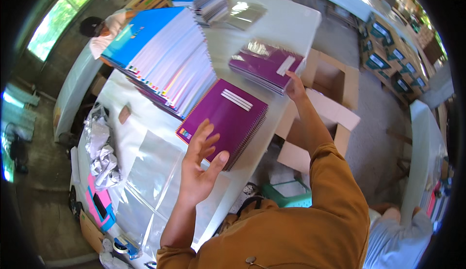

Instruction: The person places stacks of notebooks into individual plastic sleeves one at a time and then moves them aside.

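Observation:
My left hand (200, 164) is open, its fingers and thumb spread above the near corner of a stack of purple spiral notebooks (218, 118) with white label strips on top. My right hand (295, 87) grips the right edge of a stack of purple notebooks in shiny clear wrap (267, 63), near its white label. Some of its fingers are hidden at the stack's edge. Left of both stands a tall pile of spiral notebooks (170, 50), blue on top and purple lower down. Clear plastic bags (150, 164) lie flat on the table left of my left hand.
Open cardboard boxes (310, 128) stand beyond the table's right edge, by a green crate (289, 194). Crumpled plastic (101, 147) and a tape dispenser (125, 246) lie on the left. One person in a cap (92, 27) is at far left, another person (400, 240) at lower right.

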### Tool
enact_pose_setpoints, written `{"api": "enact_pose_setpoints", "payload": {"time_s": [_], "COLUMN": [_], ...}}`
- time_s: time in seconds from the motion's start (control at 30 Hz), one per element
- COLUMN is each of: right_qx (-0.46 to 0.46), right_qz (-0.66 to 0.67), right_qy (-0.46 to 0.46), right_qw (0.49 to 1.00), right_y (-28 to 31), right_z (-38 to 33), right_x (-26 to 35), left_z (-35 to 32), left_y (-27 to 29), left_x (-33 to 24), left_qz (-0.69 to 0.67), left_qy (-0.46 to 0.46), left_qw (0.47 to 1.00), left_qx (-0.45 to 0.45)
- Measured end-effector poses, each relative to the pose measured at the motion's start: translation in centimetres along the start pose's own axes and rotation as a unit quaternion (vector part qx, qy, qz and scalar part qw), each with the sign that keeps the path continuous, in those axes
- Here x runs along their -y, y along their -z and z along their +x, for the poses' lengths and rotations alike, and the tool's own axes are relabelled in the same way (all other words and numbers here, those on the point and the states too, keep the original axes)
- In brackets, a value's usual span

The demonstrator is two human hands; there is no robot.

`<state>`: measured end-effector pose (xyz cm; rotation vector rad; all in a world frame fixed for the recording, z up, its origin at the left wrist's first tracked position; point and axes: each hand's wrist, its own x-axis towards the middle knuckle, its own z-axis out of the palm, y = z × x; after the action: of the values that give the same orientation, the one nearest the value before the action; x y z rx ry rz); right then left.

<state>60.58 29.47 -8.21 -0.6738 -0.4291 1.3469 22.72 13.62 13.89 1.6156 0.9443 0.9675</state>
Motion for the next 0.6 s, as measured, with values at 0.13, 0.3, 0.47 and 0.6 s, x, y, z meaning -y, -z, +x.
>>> {"api": "enact_pose_setpoints", "payload": {"time_s": [0.13, 0.3, 0.47, 0.6], "right_qx": [-0.013, -0.371, 0.123, 0.137], "right_qz": [0.020, -0.539, -0.416, -0.417], "right_qy": [-0.005, 0.359, 0.342, 0.321], "right_qw": [1.000, 0.666, 0.834, 0.839], "right_y": [2.9, -10.4, -29.0, -33.2], "right_z": [2.0, 4.3, 5.5, 6.3], "right_x": [-1.4, 2.0, 0.6, -0.1], "left_z": [1.0, 8.8, 16.3, 17.1], "left_y": [5.5, 13.4, 15.1, 14.5], "left_x": [0.3, -2.8, -5.0, -5.2], "left_qz": [-0.037, -0.096, -0.141, -0.119], "left_qy": [0.038, 0.058, 0.213, 0.205], "left_qw": [0.988, 0.950, 0.914, 0.934], "left_qx": [-0.143, -0.292, -0.316, -0.266]}}
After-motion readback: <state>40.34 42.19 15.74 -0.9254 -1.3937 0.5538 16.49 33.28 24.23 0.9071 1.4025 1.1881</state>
